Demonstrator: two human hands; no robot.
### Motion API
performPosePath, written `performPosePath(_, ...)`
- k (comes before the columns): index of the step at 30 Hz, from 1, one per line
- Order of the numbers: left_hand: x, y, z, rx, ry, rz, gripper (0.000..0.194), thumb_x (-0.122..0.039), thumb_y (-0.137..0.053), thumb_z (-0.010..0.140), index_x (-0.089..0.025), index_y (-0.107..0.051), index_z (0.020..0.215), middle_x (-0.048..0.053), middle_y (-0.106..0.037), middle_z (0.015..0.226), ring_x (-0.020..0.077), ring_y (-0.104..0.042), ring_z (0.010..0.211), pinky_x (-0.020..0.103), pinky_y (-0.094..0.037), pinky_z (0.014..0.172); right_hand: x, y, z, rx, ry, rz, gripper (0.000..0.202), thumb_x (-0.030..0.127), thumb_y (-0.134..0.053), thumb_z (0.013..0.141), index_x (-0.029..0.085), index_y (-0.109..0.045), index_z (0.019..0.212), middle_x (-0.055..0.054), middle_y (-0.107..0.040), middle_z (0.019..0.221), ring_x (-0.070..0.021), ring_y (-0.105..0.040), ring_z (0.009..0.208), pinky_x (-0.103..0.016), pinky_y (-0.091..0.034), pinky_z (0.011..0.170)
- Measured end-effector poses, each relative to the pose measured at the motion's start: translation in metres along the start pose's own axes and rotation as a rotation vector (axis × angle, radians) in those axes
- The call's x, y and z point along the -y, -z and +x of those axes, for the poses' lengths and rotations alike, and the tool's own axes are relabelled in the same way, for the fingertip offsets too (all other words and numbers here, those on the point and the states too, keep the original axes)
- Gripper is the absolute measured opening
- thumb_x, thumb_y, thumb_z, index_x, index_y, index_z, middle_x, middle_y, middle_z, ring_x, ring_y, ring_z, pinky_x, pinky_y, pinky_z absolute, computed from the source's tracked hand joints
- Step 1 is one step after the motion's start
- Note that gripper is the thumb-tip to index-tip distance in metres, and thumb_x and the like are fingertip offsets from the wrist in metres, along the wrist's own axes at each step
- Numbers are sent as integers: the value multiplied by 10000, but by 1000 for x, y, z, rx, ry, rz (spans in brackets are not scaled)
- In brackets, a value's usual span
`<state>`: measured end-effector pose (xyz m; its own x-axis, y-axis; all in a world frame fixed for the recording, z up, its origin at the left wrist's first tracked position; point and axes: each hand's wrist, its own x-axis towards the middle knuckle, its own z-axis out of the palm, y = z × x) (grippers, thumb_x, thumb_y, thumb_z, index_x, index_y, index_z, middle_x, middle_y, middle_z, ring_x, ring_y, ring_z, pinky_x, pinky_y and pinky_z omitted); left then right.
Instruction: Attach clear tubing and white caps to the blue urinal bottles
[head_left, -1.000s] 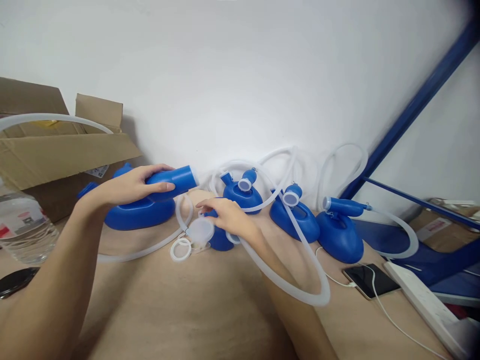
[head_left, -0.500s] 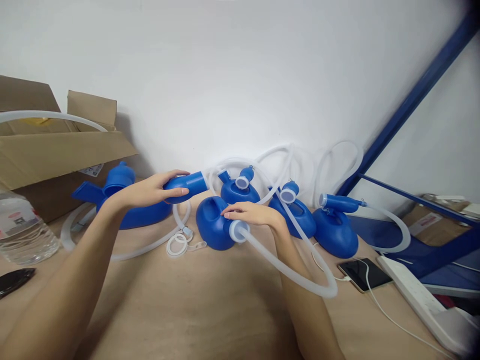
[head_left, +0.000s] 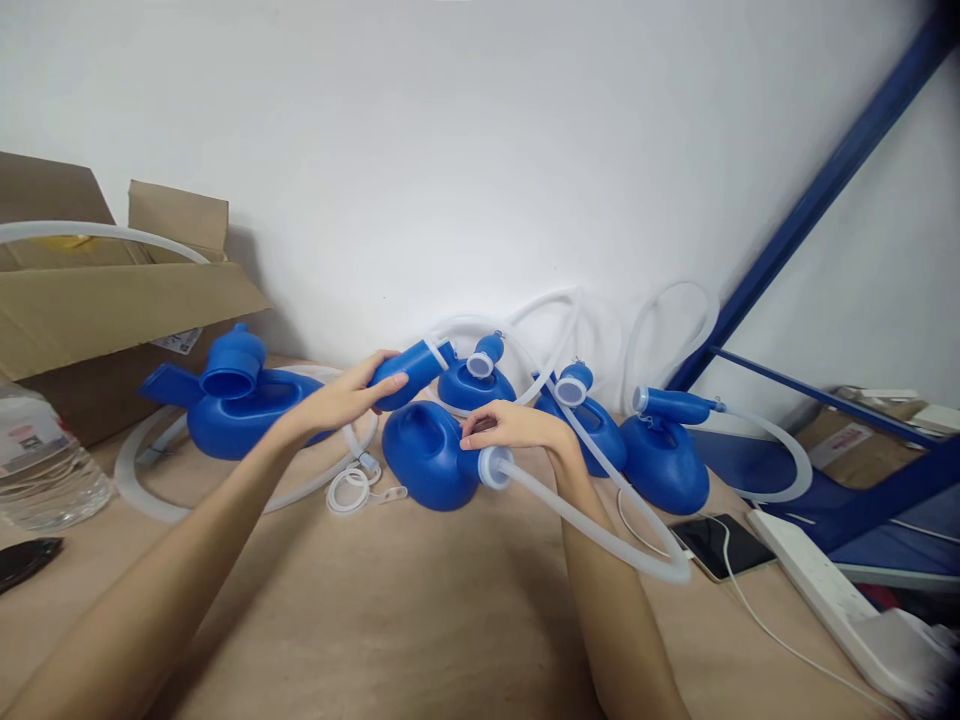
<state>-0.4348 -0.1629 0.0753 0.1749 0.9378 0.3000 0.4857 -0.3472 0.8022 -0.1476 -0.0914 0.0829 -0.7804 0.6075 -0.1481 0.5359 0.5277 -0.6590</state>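
Note:
My left hand (head_left: 346, 395) is closed round a blue plastic tube-shaped cup (head_left: 411, 376) with a pale rim, tilted up to the right above the table. My right hand (head_left: 517, 425) rests curled over the neck of a blue urinal bottle (head_left: 424, 465), fingertips at its handle. That bottle lies on the table, its neck to the right, with a white collar (head_left: 495, 467) and a translucent hose (head_left: 600, 530) coming out. White rings with a strap (head_left: 349, 490) lie beside it. Another blue urinal bottle (head_left: 247, 415) with a blue cup on top stands behind my left forearm.
Several more hosed bottles (head_left: 667, 465) stand along the wall. At left are a cardboard box (head_left: 127, 310), a clear water bottle (head_left: 45, 460) and a dark object (head_left: 28, 562). A phone (head_left: 724, 546) and a power strip (head_left: 817, 580) lie at right beside a blue metal frame (head_left: 825, 190).
My left hand has moved right with the cup, which now tilts upward over the bottle. The bottle under my right hand has turned slightly, its collar shifting right.

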Motion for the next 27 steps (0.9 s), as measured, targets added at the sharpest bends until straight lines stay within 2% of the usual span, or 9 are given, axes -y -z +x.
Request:
performPosePath(2, 2, -20, 8, -26, 5, -104, 699, -694, -573, 928, -204, -545, 1426, 130, -655, 1343, 325, -679, 1082, 419, -620, 810, 1, -1, 0, -18, -18, -20, 382, 580, -813, 775, 209, -809, 867, -38, -788, 970, -262, -708, 983, -328, -522, 874)
performPosePath(5, 1, -43, 24, -102, 2, -180, 702, -700, -566, 924, -204, -555, 1421, 135, -633, 1358, 284, -690, 982, 371, -619, 708, 2, -2, 0, -33, -15, -48, 383, 581, -827, 751, 201, -794, 785, -40, -784, 909, -266, -710, 964, -321, -517, 837)
performPosePath(9, -3, -60, 47, -122, 36, -172, 650, -712, -424, 982, -228, -563, 1393, 100, -687, 1214, 239, -693, 868, 327, -600, 632, 1, -4, 4, -51, -5, -43, 297, 480, -833, 743, 195, -753, 712, -34, -767, 872, -242, -703, 918, -306, -505, 782)
performPosePath(13, -9, -70, 58, -85, 85, -21, 601, -727, -486, 944, -203, -694, 1155, 70, -729, 988, 218, -668, 738, 272, -503, 535, 1, -8, 9, -88, -23, -40, 205, 333, -797, 749, 194, -689, 643, -23, -739, 832, -201, -674, 844, -294, -482, 738)
performPosePath(15, -12, -70, 56, -78, 99, 55, 598, -729, -508, 926, -193, -721, 1084, 55, -733, 876, 196, -632, 611, 284, -463, 523, 2, -10, 9, -106, -40, -40, 206, 298, -786, 740, 195, -655, 620, -15, -723, 810, -185, -653, 801, -288, -466, 708)
performPosePath(19, -21, -57, 46, 2, 124, 248, 664, -765, -475, 907, -193, -746, 1106, 18, -672, 630, 195, -550, 412, 327, -429, 509, 8, -12, 8, -122, -77, -56, 221, 289, -780, 742, 195, -619, 623, 12, -669, 723, -168, -626, 745, -280, -441, 686)
performPosePath(22, -31, -45, 41, 73, 166, 380, 714, -779, -393, 916, -192, -742, 1127, 26, -660, 610, 222, -581, 417, 337, -438, 510, 12, -13, 7, -122, -101, -73, 221, 290, -784, 755, 195, -622, 638, 14, -666, 708, -174, -633, 743, -280, -439, 682)
performPosePath(27, -46, -37, 38, 152, 303, 458, 776, -832, -431, 859, -156, -735, 1091, 77, -706, 693, 259, -645, 526, 337, -481, 540, 13, -16, 10, -128, -95, -80, 119, 251, -804, 771, 195, -700, 759, -9, -738, 810, -207, -690, 827, -292, -483, 723)
